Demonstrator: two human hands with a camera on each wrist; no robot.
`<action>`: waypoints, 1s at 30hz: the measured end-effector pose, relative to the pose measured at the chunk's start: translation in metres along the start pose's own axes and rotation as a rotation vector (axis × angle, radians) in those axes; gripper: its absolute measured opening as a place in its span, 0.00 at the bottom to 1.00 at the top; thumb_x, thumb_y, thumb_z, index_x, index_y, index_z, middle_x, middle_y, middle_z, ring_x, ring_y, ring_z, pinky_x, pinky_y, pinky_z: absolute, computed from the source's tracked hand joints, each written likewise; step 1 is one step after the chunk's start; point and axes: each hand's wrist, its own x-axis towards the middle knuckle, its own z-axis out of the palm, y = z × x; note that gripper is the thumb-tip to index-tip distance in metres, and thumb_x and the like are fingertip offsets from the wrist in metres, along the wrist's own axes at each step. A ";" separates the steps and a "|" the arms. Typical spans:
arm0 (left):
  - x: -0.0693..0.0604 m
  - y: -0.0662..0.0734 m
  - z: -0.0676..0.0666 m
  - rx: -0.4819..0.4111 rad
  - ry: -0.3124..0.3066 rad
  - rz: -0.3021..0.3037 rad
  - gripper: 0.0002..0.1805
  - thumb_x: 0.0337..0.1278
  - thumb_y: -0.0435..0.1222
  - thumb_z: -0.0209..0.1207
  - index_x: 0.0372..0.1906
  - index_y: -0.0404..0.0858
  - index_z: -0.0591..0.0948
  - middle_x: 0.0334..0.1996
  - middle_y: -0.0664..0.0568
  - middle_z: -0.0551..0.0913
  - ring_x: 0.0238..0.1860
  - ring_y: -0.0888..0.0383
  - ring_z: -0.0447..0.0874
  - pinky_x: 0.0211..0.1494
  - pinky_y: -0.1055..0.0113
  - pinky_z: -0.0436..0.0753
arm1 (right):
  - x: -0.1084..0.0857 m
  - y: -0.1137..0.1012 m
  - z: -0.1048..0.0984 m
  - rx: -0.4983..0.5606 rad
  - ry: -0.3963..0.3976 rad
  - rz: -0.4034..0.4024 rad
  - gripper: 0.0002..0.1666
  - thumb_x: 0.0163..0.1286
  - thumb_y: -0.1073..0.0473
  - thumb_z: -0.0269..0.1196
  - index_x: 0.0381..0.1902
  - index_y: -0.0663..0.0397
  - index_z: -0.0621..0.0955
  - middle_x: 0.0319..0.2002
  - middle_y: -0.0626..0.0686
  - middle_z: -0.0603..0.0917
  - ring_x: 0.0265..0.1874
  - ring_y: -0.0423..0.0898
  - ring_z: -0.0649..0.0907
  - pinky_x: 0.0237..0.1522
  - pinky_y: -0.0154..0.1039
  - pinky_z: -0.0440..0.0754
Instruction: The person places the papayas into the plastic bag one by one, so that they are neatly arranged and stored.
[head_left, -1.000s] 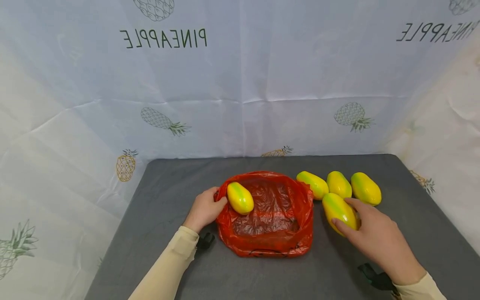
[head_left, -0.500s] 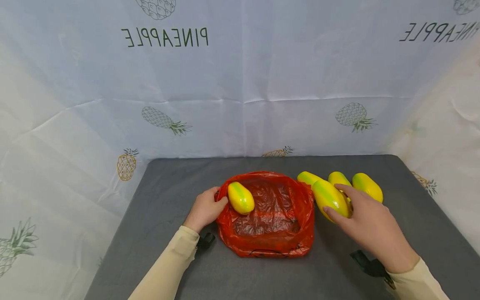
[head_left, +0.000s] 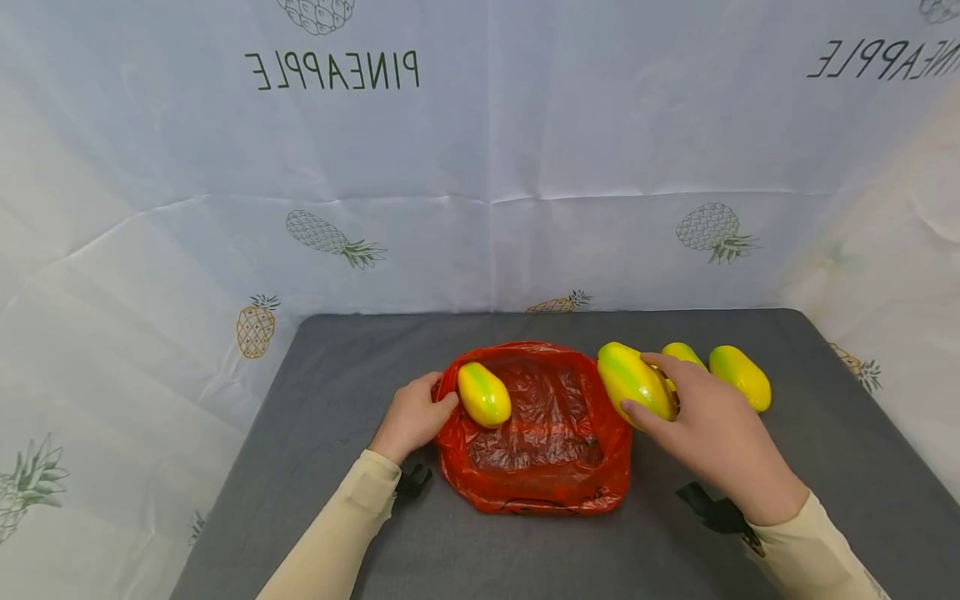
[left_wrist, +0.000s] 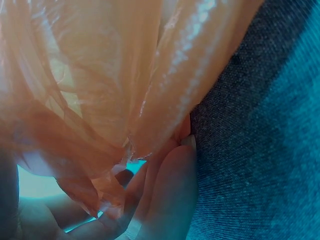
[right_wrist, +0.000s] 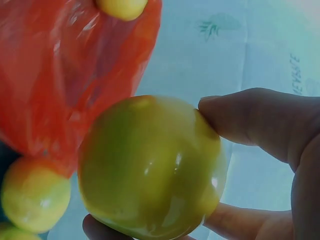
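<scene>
My left hand (head_left: 414, 418) pinches the left rim of an open red plastic bag (head_left: 551, 492); in the left wrist view, fingers (left_wrist: 172, 185) grip the gathered plastic (left_wrist: 100, 100). One yellow-green fruit (head_left: 484, 395) lies inside the bag at its left. My right hand (head_left: 723, 433) holds another yellow-green fruit (head_left: 636, 382) between thumb and fingers, at the bag's right rim. In the right wrist view the held fruit (right_wrist: 152, 167) fills the middle, with the red bag (right_wrist: 65, 75) behind it.
Two more yellow-green fruits, one (head_left: 684, 354) partly behind my right hand and one (head_left: 740, 377) farther right, lie on the dark grey table (head_left: 360, 350). A pale curtain (head_left: 420, 150) with pineapple prints hangs behind the table.
My right hand has carried its fruit left and slightly away from me, up to the bag's right rim. It now covers the fruit that lay beside the bag. My left hand has stayed on the rim.
</scene>
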 end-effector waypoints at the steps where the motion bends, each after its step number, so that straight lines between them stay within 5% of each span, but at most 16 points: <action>1: 0.000 0.000 0.000 -0.002 0.002 0.001 0.21 0.74 0.44 0.60 0.64 0.37 0.84 0.42 0.47 0.90 0.28 0.58 0.83 0.35 0.66 0.86 | 0.002 -0.003 0.001 0.011 -0.001 -0.011 0.47 0.70 0.35 0.72 0.76 0.57 0.74 0.58 0.61 0.88 0.41 0.50 0.85 0.35 0.42 0.79; 17: 0.000 0.001 0.001 -0.008 0.002 -0.006 0.19 0.74 0.43 0.61 0.60 0.38 0.85 0.38 0.48 0.88 0.27 0.57 0.82 0.34 0.67 0.85 | 0.018 -0.043 0.037 0.102 -0.076 -0.135 0.43 0.69 0.38 0.74 0.75 0.50 0.77 0.61 0.52 0.88 0.47 0.47 0.87 0.46 0.50 0.88; 30: 0.000 0.001 0.001 0.010 0.010 0.007 0.21 0.74 0.44 0.61 0.64 0.39 0.84 0.49 0.47 0.91 0.34 0.57 0.86 0.44 0.62 0.90 | 0.022 -0.065 0.061 0.148 -0.149 -0.194 0.40 0.67 0.35 0.74 0.73 0.42 0.79 0.65 0.45 0.86 0.53 0.44 0.86 0.54 0.50 0.88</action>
